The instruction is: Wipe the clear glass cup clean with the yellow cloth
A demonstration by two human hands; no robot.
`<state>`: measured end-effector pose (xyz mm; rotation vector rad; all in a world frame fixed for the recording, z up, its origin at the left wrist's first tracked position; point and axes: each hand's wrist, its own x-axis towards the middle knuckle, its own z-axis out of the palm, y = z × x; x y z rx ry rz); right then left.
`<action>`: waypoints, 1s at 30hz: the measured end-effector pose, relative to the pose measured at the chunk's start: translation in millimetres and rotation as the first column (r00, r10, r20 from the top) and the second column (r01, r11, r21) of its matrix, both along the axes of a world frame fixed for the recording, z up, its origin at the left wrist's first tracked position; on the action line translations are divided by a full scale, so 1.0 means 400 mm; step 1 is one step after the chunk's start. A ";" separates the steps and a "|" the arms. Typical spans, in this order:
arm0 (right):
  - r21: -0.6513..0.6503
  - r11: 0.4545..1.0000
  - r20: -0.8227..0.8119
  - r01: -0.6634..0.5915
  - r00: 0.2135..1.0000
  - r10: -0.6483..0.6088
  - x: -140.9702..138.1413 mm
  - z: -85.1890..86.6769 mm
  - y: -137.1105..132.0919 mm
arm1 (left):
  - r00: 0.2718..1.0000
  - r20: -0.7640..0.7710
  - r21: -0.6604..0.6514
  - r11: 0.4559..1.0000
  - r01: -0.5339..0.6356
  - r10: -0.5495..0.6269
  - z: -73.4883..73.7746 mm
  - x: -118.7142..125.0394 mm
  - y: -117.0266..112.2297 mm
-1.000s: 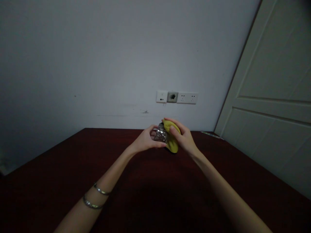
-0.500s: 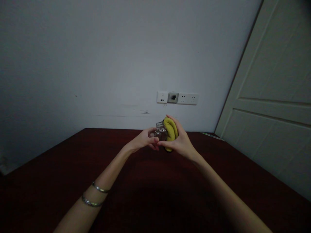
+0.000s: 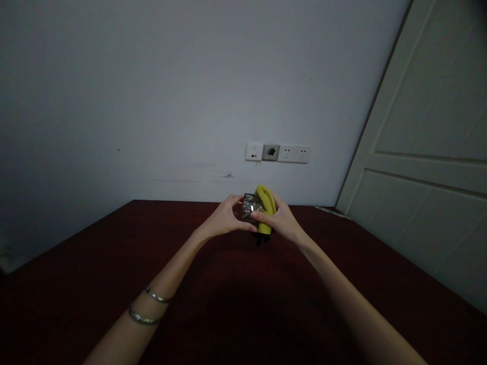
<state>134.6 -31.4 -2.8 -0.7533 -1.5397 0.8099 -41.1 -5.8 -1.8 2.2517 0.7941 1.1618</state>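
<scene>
A clear, glossy object [image 3: 249,204] is grasped in the widely curved left hand [image 3: 227,218]; folded yellow fabric [image 3: 265,202] is gripped by the right hand [image 3: 284,221].

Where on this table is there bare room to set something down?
Bare table shows left of the left forearm, right of the right forearm toward the door, and, darker, between both forearms. Crowded: above the far middle, where the left hand and right hand hold the shiny item and yellow bundle; a strip lies near the door.

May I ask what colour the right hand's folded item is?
The item is mostly yellow (head view).
</scene>
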 end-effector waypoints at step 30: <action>0.333 0.916 0.058 0.222 0.965 -0.254 -0.006 0.000 -0.015 | 0.967 0.206 -0.133 0.974 0.182 -0.152 -0.002 0.017 -0.028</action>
